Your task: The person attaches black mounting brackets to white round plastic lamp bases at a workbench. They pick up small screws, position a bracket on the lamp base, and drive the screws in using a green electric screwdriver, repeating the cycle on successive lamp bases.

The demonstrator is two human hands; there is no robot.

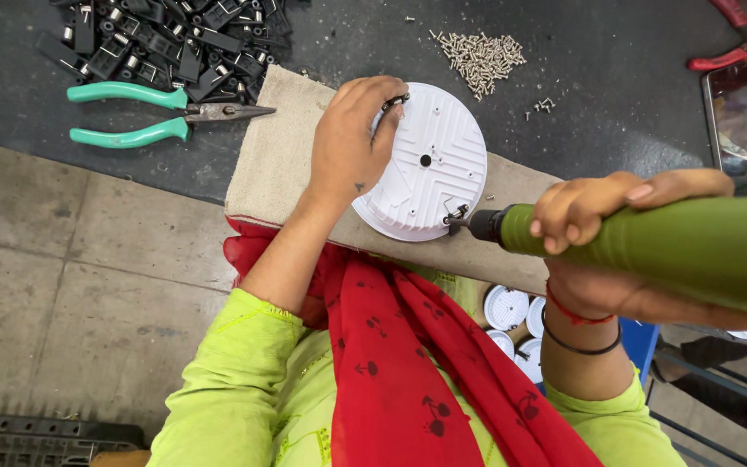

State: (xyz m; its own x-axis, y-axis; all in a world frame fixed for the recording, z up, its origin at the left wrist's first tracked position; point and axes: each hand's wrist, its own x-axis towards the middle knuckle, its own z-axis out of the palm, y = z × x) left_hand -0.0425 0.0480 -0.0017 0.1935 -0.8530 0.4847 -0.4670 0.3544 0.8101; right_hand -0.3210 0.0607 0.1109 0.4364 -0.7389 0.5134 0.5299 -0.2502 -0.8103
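White round ribbed plastic disc (430, 169), flat on a strip of beige cloth (274, 160), a little above the middle of the frame. Small metal spring clip (456, 212) at the disc's lower right rim, met there by the dark bit tip of a green cylindrical power screwdriver (650, 246). Long axis of the driver almost level, running from the right edge of the frame leftward and slightly up to the rim; contact point on the side of the disc nearest that tool.

Right hand (598, 216), grip closed around the green barrel, fingers wrapped over the top, just right of the disc. Left hand (352, 143) on the opposite, upper left rim, grip closed on the edge, fingertips pinching a second small black clip (395, 101) against the disc, steadying it. Both hands touching or almost touching the disc, the left directly, the right only through the tool.

Further out on the dark bench (607, 104): heap of small silver screws (477, 56) above the disc, teal-handled long-nose pliers (157, 117) at upper left, pile of black plastic clips (166, 39) in the top left corner. More white round discs (512, 316) lower down, below the bench edge.
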